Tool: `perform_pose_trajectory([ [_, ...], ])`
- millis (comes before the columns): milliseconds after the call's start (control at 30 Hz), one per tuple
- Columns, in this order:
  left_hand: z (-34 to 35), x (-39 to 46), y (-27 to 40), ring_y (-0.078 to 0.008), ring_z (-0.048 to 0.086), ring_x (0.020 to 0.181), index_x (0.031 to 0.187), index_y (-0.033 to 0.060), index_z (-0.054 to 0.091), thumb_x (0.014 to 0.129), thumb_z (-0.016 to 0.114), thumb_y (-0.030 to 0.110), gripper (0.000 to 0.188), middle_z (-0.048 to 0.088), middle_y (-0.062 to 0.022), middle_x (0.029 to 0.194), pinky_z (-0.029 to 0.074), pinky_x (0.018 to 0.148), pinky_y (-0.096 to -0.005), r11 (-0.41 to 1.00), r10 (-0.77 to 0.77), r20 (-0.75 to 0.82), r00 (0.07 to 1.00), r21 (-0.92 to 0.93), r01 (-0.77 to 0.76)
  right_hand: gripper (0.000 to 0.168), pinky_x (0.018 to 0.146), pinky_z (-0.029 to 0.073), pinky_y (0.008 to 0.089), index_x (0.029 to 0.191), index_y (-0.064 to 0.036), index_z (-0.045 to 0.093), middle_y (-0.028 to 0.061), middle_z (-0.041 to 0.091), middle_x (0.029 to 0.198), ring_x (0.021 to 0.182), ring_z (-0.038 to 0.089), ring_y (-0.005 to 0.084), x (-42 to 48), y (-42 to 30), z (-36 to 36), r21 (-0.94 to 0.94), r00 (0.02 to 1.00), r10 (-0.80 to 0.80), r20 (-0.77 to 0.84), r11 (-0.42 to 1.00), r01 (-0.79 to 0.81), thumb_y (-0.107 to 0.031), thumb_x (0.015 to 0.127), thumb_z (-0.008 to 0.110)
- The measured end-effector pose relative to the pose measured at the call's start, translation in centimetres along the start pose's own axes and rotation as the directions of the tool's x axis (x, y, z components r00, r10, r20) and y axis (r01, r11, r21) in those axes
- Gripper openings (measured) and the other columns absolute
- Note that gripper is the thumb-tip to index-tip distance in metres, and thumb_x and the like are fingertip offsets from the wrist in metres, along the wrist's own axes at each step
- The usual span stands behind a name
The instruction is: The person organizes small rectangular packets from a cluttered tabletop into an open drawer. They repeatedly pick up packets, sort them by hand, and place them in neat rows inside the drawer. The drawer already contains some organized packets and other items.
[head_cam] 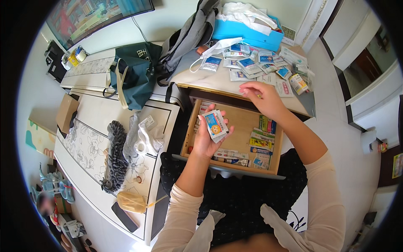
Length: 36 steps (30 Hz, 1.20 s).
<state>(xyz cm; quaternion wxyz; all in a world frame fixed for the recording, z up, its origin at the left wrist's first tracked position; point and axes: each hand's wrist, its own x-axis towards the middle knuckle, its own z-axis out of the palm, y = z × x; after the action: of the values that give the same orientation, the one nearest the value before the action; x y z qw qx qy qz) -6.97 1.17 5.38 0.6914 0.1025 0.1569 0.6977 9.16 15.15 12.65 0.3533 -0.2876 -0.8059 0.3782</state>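
Note:
My left hand (203, 141) holds a small stack of flat packets (215, 124) over the drawer; the top one is blue and white with a cartoon lion face. My right hand (263, 97) hovers by the cabinet's front edge, fingers bent and apart, with nothing seen in its grasp. Beyond it, many similar sachets (248, 66) lie loosely piled on the marble-look top (201, 75). Below both hands, the pulled-out wooden drawer (234, 126) has slim boxes (262, 141) along its right side and tubes (231, 161) near its front. My left forearm hides part of its left side.
A blue box (248, 31) with white cloth, a face mask (220, 48) and a grey backpack (189, 31) stand at the back. On the left cabinet are a green tote bag (138, 75), a dark fluffy duster (117, 154) and a phone (124, 217). A person (47, 204) is at lower left.

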Motion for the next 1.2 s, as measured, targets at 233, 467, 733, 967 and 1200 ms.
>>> perform_pose_trajectory([
  [233, -0.4, 0.0, 0.0, -0.0209, 0.056, 0.093, 0.121, 0.0224, 0.045, 0.093, 0.050, 0.025, 0.029, 0.057, -0.0042, 0.108, 0.049, 0.080, -0.0431, 0.999, 0.025, -0.081, 0.996, -0.021, -0.027, 0.013, 0.077, 0.043, 0.0412, 0.088, -0.007, 0.065, 0.0125, 0.063, 0.082, 0.078, 0.059, 0.0285, 1.6, 3.9, -9.8, -0.898, 0.967, -0.148, -0.209, 0.420, -0.130, -0.017, 0.082, 0.059],
  [467, -0.5, 0.5, -0.3, -0.0207, 0.056, 0.093, 0.122, 0.0213, 0.044, 0.093, 0.049, 0.024, 0.029, 0.056, -0.0053, 0.106, 0.049, 0.081, -0.0426, 0.999, 0.011, -0.111, 0.994, -0.030, -0.015, 0.008, 0.088, 0.039, 0.0415, 0.073, -0.007, 0.065, 0.0132, 0.064, 0.070, 0.074, 0.063, 0.0279, 2.1, 7.4, -10.4, -0.986, 0.974, 0.225, -0.024, 0.158, -0.061, -0.013, 0.075, 0.059],
  [733, 0.3, -0.2, -0.2, -0.0198, 0.055, 0.093, 0.121, 0.0203, 0.042, 0.096, 0.042, 0.030, 0.027, 0.054, -0.0056, 0.108, 0.048, 0.082, -0.0416, 1.000, -0.013, -0.108, 0.994, 0.019, 0.015, 0.009, 0.081, 0.044, 0.0361, 0.074, -0.005, 0.065, 0.0149, 0.064, 0.068, 0.068, 0.063, 0.0244, 1.6, 3.5, -10.2, -0.937, 0.979, -0.113, -0.170, 0.326, -0.125, -0.005, 0.075, 0.057],
  [967, 0.0, -0.4, -0.5, -0.0188, 0.055, 0.093, 0.121, 0.0187, 0.041, 0.096, 0.033, 0.045, 0.037, 0.053, -0.0058, 0.108, 0.048, 0.080, -0.0391, 0.998, -0.034, -0.113, 0.993, 0.047, 0.040, 0.012, 0.061, 0.045, 0.0206, 0.091, 0.000, 0.065, 0.0032, 0.064, 0.073, 0.065, 0.054, 0.0061, -2.2, -1.9, -5.8, 0.130, 0.947, 0.207, -0.248, 0.975, -0.179, -0.009, 0.083, 0.064],
  [1200, 1.4, -0.5, -1.3, -0.0216, 0.055, 0.102, 0.130, 0.0207, 0.035, 0.094, 0.030, 0.051, 0.046, 0.050, -0.0060, 0.119, 0.050, 0.084, -0.0423, 0.970, -0.133, -0.039, 0.990, 0.201, 0.139, 0.012, 0.065, 0.046, 0.0218, 0.090, 0.002, 0.064, 0.0023, 0.063, 0.080, 0.071, 0.057, 0.0072, -2.4, -3.4, -1.6, 0.094, 0.940, 0.202, 0.275, 0.967, -0.235, -0.009, 0.085, 0.062],
])
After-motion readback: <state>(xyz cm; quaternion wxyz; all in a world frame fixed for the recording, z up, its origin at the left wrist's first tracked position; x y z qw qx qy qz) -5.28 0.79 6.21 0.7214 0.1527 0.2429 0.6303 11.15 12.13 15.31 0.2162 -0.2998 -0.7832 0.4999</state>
